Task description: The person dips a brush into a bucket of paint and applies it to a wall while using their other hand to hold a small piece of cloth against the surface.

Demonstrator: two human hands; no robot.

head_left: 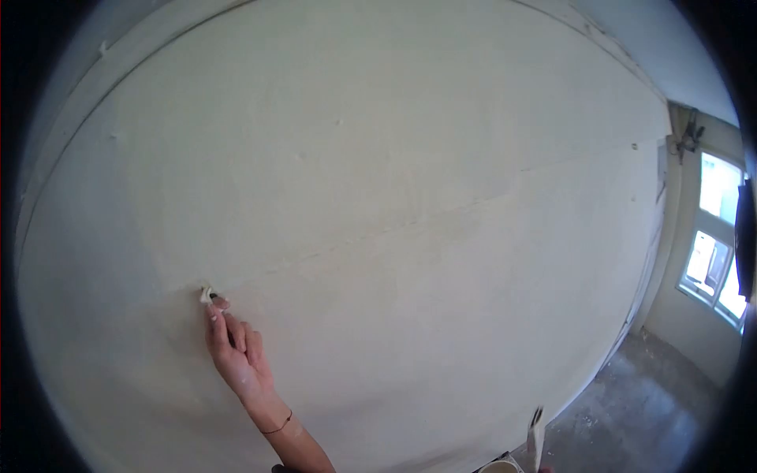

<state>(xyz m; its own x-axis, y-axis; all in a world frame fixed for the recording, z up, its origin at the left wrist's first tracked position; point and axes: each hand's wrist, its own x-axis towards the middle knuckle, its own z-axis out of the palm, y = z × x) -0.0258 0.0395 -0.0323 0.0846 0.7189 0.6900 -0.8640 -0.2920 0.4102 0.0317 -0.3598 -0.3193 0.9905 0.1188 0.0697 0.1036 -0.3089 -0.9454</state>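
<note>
My left hand (239, 355) reaches up to the pale wall (410, 299), its fingers closed around a small dark-handled tool (206, 295) with a white-smeared tip. That tip is at the wall surface, by the left end of a rough, faint seam (371, 236). At the bottom edge, only a sliver of my right hand (546, 471) shows, at the base of a white-smeared scraper (536, 437) that stands almost upright. Beside the scraper is the rim of a container (501, 467), its lower part out of frame. Most of the right hand's fingers are hidden.
Trim (118, 71) runs along the wall's upper left. Small bumps and holes mark its surface. To the right are a bare grey floor (631, 402), a window (714, 236) in the adjoining wall and a dark fixture (691, 134) near the ceiling.
</note>
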